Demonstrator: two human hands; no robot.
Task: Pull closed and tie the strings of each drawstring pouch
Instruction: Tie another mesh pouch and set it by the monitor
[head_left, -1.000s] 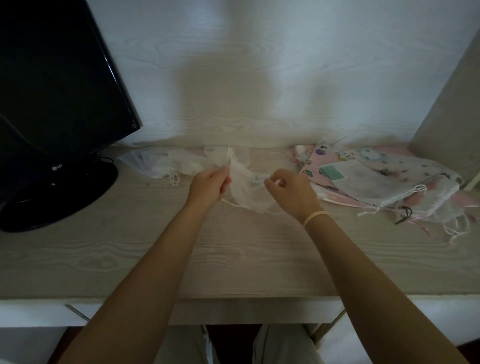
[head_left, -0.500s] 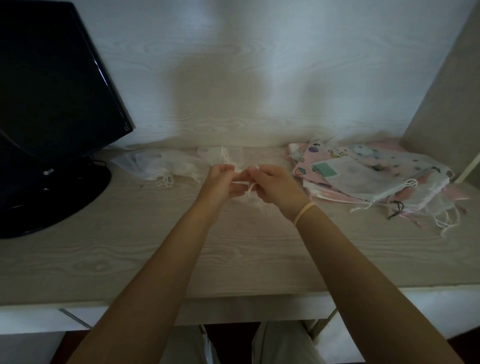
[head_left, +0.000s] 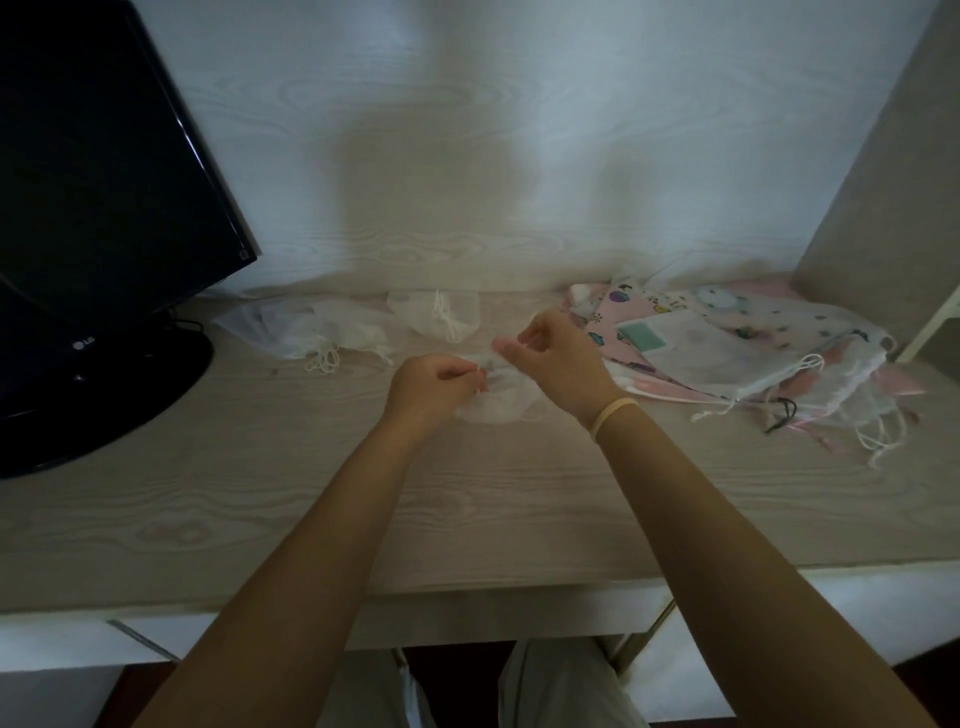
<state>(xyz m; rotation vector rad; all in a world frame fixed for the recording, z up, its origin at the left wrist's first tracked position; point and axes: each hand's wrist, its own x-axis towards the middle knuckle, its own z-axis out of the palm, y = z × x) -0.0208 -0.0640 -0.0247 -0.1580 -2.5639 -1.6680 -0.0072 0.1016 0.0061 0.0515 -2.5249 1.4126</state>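
A sheer white pouch (head_left: 498, 400) sits at the centre of the frame, bunched between the two hands just above the tabletop (head_left: 311, 499). The left hand (head_left: 434, 387) has its fingers curled in, pinching the gathered fabric at the pouch's left side. The right hand (head_left: 558, 356), slightly higher and to the right, pinches something thin at its fingertips, apparently the white string, though the string itself is too faint to trace. A pale band (head_left: 613, 413) circles the right wrist.

Behind the hands, toward the upper centre, lie more sheer white pouches (head_left: 332, 332) with looped cords. At the right of the frame a heap of patterned pink and white pouches (head_left: 727, 348) spreads over the tabletop, loose strings trailing from it. A black monitor (head_left: 98, 171) on its round stand fills the upper left.
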